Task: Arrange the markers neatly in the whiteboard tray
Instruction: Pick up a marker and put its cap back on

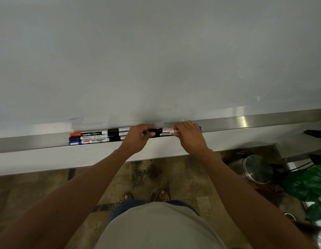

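Head view looks down on a metal tray (pixel 39 143) that runs along the bottom edge of a whiteboard (pixel 156 51). At about 10 o'clock from the left hand (pixel 138 138), three markers lie side by side in the tray, parallel and touching: a red-capped marker (pixel 87 134) nearest the board, a black-capped marker (pixel 89 137) in the middle, and a blue-capped marker (pixel 89 141) at the front edge. To their right, three more markers with black ends (pixel 113 134) lie in line with them and go under the left hand.

Both hands are closed on a Flair marker (pixel 167 130), which lies horizontally in the tray between them. The left hand pinches its dark end with thumb and curled fingers. The right hand (pixel 189 135), at 3 o'clock from the left one, has its fingers curled over the other part of the barrel. A blue tip (pixel 200 127) shows just past the right hand; I cannot tell which marker it belongs to. A second white barrel (pixel 166 134) lies just in front of the Flair marker.
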